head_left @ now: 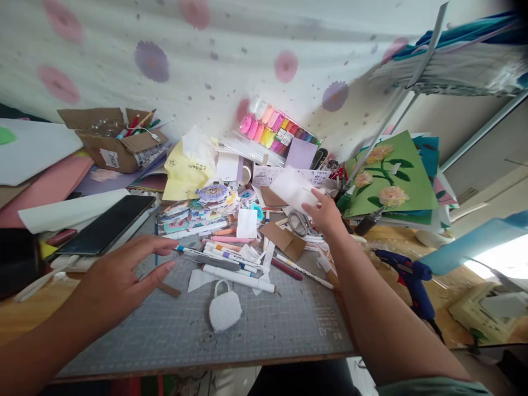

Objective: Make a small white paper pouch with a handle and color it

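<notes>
My right hand (325, 212) is closed at the edge of a thin white sheet (291, 182), which looks like tissue or soft plastic, above the far right of the pile. Just below it lie scissors (298, 222) with grey handles. Over the left of the mat, my left hand (127, 269) hangs with thumb and fingers apart, holding nothing. Its fingertips are close to the end of a blue-tipped marker (187, 250). In front of the markers, a small white textured bag-shaped piece (225, 311) with a loop handle lies on the grey cutting mat (280, 324).
A phone (109, 224) lies at left, below a cardboard box (117, 151) of pens. Colored clay packs (276, 129) lean at the back. A blue glue gun (408, 275) rests at right, near a green flower picture (388, 176). Several paper cutouts and markers cover the mat's far half.
</notes>
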The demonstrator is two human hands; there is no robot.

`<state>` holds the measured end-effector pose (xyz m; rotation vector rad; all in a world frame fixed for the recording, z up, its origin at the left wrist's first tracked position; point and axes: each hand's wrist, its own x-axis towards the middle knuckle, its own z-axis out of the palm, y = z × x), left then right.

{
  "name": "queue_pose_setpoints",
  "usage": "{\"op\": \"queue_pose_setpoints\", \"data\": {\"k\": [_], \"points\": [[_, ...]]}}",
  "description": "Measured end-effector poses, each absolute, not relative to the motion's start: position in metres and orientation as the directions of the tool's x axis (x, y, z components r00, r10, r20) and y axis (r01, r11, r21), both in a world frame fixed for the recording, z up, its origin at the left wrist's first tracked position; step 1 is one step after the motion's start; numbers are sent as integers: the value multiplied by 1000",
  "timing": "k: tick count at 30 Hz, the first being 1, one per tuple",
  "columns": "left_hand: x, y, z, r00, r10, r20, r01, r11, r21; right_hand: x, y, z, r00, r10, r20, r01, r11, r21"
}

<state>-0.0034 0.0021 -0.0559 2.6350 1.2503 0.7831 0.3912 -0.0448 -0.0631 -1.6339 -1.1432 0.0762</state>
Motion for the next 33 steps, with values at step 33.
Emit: {"op": "queue_pose_setpoints", "data": {"k": [33], "points": [[-9,7,-65,624,684,379,643,-724,248,350,-47,-74,325,928,182,479,4,-878]]}}
